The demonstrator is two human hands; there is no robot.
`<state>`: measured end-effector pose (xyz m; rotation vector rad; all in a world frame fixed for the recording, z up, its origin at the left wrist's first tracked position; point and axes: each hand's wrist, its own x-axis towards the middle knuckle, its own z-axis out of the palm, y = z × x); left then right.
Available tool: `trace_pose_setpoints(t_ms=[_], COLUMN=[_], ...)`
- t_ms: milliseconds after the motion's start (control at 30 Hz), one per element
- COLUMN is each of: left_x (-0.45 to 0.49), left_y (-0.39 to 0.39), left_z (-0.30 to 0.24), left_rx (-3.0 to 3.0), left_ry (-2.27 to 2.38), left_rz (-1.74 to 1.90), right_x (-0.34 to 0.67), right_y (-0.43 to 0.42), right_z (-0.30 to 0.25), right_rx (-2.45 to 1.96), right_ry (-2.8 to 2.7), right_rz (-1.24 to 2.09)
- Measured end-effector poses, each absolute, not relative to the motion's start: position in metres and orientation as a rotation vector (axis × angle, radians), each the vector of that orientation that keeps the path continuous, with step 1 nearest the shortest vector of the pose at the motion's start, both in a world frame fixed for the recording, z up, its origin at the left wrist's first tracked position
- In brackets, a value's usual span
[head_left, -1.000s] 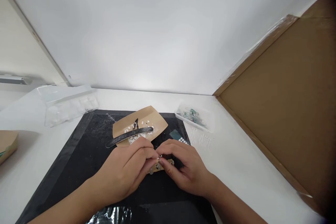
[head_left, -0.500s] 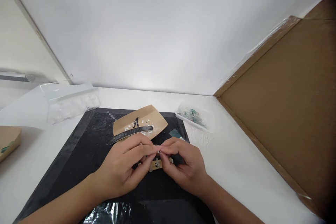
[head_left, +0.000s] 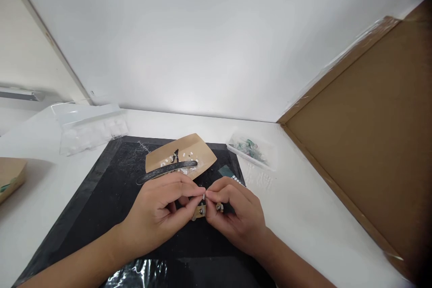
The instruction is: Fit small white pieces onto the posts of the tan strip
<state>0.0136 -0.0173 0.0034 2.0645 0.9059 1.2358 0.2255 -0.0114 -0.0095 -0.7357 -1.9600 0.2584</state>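
Note:
My left hand [head_left: 158, 213] and my right hand [head_left: 234, 213] meet over the black mat [head_left: 101, 198], fingertips pinched together on a tiny pale part [head_left: 204, 196]. Just under the fingertips lies a small tan strip with metal studs [head_left: 200, 212], partly hidden by both hands. Beyond the hands, a tan paper tray [head_left: 189, 155] holds several small white pieces, and a long dark file-like tool [head_left: 162, 171] lies across its near edge.
A clear plastic tray [head_left: 89, 128] sits at the back left, and a clear dish of green and white bits [head_left: 251, 149] at the back right. A small teal card [head_left: 227, 172] lies by the mat's right edge. A brown board [head_left: 371, 144] leans on the right. A cardboard box edge [head_left: 10, 180] shows far left.
Both hands have lifted slightly off the tan strip and drawn their fingertips together in a tighter pinch; the strip and the tray stay where they were.

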Motion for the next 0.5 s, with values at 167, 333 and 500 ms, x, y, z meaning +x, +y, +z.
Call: trace_pose_setpoints(t_ms=[167,333,500], left_x=[0.0133,0.0153,0.0180], left_y=[-0.0168,-0.0168,-0.0169], left_z=[0.0045,0.0098,0.0115], left_rx=[2.016,1.983,1.919], left_ry=[0.904,0.905,0.926], left_rz=[1.182,1.155,1.164], right_x=[0.2273,0.2301,0.2337], right_y=[-0.0092,-0.0080,-0.0095], right_z=[-0.0058,-0.0023,-0.0023], right_rx=[-0.704,-0.673,-0.666], right_ry=[-2.007,-2.077,-2.166], right_rz=[0.100,0.034,0.002])
